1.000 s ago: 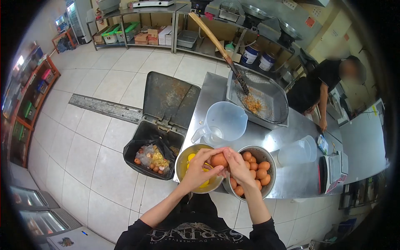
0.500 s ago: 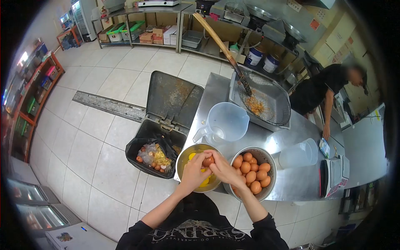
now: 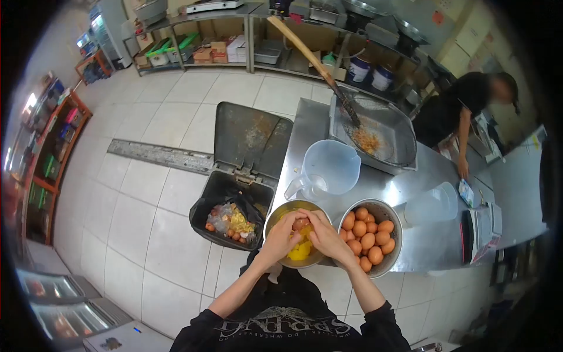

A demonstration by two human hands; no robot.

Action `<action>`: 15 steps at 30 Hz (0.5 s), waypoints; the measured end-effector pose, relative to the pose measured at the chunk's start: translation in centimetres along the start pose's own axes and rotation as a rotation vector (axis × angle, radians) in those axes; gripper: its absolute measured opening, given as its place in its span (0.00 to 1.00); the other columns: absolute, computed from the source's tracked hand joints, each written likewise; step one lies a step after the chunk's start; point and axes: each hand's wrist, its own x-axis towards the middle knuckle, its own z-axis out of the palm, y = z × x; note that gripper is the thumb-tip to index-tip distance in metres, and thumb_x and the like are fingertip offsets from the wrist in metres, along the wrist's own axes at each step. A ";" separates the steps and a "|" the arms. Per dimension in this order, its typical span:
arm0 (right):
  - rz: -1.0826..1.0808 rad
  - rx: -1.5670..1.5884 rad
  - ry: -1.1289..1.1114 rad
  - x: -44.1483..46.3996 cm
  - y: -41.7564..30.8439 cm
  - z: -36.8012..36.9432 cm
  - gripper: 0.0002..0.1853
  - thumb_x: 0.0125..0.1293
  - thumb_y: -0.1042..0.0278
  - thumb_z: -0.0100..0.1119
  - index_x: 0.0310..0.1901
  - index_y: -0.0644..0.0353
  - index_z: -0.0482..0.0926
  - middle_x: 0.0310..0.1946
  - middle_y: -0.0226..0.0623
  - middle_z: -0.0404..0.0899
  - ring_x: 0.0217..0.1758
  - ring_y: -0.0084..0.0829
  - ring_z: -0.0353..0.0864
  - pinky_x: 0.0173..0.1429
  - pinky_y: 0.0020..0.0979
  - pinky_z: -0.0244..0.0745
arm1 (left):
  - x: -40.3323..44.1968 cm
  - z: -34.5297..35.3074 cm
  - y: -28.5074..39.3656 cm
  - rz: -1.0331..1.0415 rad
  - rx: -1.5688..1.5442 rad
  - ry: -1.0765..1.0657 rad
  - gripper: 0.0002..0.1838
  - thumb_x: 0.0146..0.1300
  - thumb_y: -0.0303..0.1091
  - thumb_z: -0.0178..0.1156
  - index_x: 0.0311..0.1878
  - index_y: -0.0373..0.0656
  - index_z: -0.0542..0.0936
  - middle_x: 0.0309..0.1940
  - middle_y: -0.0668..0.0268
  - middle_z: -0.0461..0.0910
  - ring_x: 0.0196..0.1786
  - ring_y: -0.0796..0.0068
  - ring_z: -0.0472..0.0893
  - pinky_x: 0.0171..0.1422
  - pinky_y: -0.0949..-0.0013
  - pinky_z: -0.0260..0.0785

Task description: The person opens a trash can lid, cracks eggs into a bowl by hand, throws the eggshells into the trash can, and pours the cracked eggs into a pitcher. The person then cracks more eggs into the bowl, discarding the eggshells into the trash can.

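Observation:
My left hand and my right hand are together above a metal bowl, fingers closed round a brown egg. Fingers cover much of the shell, so I cannot tell how far it is split. Yellow yolks show in the bowl, below and between my hands. Just right of my right hand stands a second metal bowl with several whole brown eggs in it. Behind the yolk bowl is a translucent measuring jug.
An open bin with shells and scraps stands left of the steel table. A grey tray holds a wire strainer with a wooden handle. A clear container and a scale sit rightward. Another person works at right.
The view has shifted, so the bowls and bin appear farther right. My hands stay over the bowl with the egg, and more yolk is visible between them.

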 end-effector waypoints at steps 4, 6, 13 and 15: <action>-0.053 -0.257 0.104 -0.7 -1.8 0.6 0.27 0.57 0.81 0.47 0.61 0.57 0.68 0.52 0.50 0.69 0.58 0.49 0.69 0.61 0.40 0.66 | 1.2 -1.7 -2.3 0.089 -0.184 -0.154 0.24 0.52 0.24 0.58 0.54 0.40 0.67 0.56 0.55 0.71 0.54 0.55 0.75 0.56 0.63 0.69; 0.074 -0.385 0.267 -0.5 -4.9 1.8 0.27 0.55 0.78 0.56 0.60 0.55 0.70 0.52 0.49 0.69 0.56 0.47 0.70 0.59 0.40 0.67 | 1.4 -2.0 -2.1 0.160 -0.304 -0.130 0.25 0.50 0.27 0.61 0.52 0.39 0.66 0.54 0.55 0.71 0.53 0.56 0.74 0.57 0.63 0.67; 0.604 -0.125 0.948 -9.1 -4.5 8.4 0.37 0.51 0.65 0.73 0.63 0.60 0.66 0.46 0.40 0.70 0.45 0.31 0.73 0.45 0.28 0.70 | -1.4 -9.7 -5.7 -0.121 0.010 0.008 0.25 0.46 0.33 0.70 0.46 0.41 0.69 0.38 0.59 0.74 0.46 0.59 0.76 0.51 0.67 0.69; 0.805 0.279 0.963 -10.6 -0.3 13.7 0.33 0.58 0.57 0.66 0.59 0.65 0.65 0.36 0.37 0.74 0.33 0.27 0.76 0.32 0.22 0.69 | -2.7 -10.9 -10.6 -0.180 0.548 -0.064 0.29 0.45 0.42 0.72 0.49 0.50 0.69 0.61 0.53 0.65 0.65 0.51 0.64 0.63 0.38 0.53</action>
